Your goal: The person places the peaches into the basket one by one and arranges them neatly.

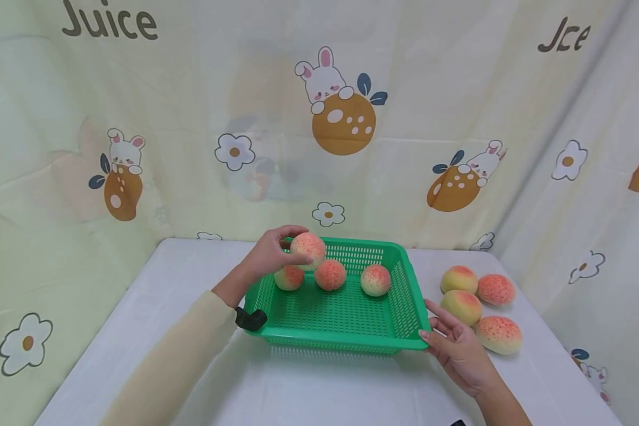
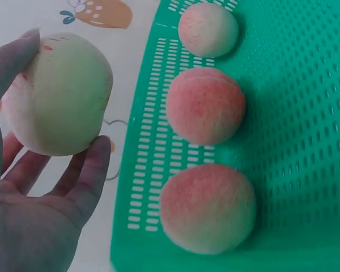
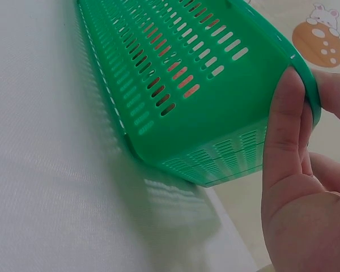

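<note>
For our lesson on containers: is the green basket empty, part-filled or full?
Part-filled: three peaches lie inside the basket, and much of its floor shows bare.

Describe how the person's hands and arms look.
The left hand and right hand are gloveless. On the left, a cream fabric sleeve ends above the wrist, near a small black device. The right forearm shows no sleeve; a black piece peeks in nearby.
</note>
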The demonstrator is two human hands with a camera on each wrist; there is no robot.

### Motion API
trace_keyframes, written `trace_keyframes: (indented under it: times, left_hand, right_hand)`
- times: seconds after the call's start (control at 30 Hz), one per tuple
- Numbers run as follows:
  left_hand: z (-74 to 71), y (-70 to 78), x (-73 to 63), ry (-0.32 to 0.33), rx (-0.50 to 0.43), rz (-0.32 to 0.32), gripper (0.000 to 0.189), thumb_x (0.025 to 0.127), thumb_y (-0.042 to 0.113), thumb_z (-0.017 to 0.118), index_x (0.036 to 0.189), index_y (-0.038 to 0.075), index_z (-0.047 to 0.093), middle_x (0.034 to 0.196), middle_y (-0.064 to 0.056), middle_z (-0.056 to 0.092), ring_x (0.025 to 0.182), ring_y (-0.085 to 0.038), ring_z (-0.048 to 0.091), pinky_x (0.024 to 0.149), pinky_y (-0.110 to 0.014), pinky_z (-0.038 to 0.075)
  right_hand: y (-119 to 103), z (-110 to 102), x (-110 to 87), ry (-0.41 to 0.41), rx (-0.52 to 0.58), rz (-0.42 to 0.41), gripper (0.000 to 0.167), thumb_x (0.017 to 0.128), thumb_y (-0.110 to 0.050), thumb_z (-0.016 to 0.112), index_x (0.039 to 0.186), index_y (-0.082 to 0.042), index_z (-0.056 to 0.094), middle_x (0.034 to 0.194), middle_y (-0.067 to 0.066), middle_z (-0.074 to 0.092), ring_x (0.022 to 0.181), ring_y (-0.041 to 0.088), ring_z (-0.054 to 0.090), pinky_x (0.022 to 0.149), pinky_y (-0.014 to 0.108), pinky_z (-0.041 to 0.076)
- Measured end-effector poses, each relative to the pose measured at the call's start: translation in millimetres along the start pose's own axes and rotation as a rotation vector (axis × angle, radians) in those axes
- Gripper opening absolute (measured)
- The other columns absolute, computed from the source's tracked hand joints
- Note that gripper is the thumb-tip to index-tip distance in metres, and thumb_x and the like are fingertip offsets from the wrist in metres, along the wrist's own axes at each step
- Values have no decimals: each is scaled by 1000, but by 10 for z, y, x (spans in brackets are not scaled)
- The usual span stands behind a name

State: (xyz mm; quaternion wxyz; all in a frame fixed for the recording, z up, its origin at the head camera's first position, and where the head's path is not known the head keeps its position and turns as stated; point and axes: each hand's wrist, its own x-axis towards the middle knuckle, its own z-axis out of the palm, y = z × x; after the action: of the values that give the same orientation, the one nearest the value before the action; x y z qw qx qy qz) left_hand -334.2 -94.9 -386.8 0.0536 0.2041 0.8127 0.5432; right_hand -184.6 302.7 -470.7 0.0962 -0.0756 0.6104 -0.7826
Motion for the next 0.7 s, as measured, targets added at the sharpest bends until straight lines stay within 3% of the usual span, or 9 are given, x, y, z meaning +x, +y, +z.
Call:
trace_keyframes:
  times: [0.3, 0.7]
  left_hand:
    - [213, -2, 127, -45, 30, -4, 65, 81, 34, 88, 139, 21, 61, 133, 1, 65, 116, -25, 64, 89, -38, 60]
    - [457, -32, 276, -130, 34, -5, 64, 82, 31, 88, 138, 19, 61, 133, -1, 65, 120, -24, 61, 98, -41, 55]
  right_hand:
    - [-34, 24, 6, -20, 12, -5, 74, 101, 4, 56, 164, -8, 20, 109, -2, 63, 95, 8, 71, 86, 26, 62]
    - [-20, 6, 12, -6, -3, -2, 74, 100, 5, 56, 164, -8, 20, 108, -3, 63, 95, 8, 71, 85, 26, 62]
